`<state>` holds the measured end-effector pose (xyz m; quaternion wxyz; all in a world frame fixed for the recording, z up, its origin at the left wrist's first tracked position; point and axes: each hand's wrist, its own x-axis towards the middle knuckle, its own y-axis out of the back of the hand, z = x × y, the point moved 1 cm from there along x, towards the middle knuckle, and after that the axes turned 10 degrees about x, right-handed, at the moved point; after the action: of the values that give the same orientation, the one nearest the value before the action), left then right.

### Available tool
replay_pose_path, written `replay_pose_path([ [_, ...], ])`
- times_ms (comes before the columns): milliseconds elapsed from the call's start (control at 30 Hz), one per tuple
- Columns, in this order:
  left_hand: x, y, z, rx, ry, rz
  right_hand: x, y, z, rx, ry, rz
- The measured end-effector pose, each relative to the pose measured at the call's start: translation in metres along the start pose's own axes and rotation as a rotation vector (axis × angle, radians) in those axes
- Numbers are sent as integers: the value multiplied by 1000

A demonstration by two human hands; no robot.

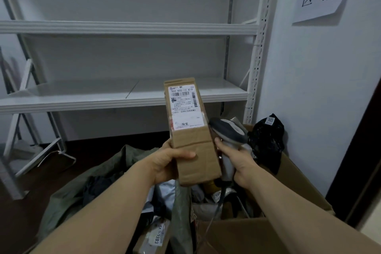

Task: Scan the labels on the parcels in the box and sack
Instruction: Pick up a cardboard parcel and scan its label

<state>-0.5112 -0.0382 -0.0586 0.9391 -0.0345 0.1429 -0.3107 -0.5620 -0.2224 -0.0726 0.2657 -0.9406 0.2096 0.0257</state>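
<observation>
Dim cool light, soft focus, edges bowed by wide-angle lens

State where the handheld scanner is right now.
In the head view, right of centre: the scanner is gripped in the right hand, beside the cardboard parcel that the left hand holds, above the box.

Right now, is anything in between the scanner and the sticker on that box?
Nothing visible. The left hand holds the parcel low down, clear of its label, and the scanner in the right hand sits just beside the parcel's right edge.
</observation>
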Motion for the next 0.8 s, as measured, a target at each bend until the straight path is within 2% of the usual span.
replay_pose_path([
  [133, -8, 3, 14, -95, 36, 87, -5, -3, 3, -49, 15, -39],
  [267, -6, 8, 13, 45, -1, 335, -9, -8, -4, -271, 184, -34],
  [367, -6, 14, 6, 142, -2, 412, -19, -15, -15, -390, 251, -129],
  [500, -2, 23, -5, 194, 31, 460, -36, -26, -16, -429, 108, -198],
  [633, 6, 32, -13, 296, -5, 572, -49, -37, -16, -263, -132, -234],
  [800, 12, 35, -12, 354, -52, 683, -52, -53, -24, -98, -245, -262],
])
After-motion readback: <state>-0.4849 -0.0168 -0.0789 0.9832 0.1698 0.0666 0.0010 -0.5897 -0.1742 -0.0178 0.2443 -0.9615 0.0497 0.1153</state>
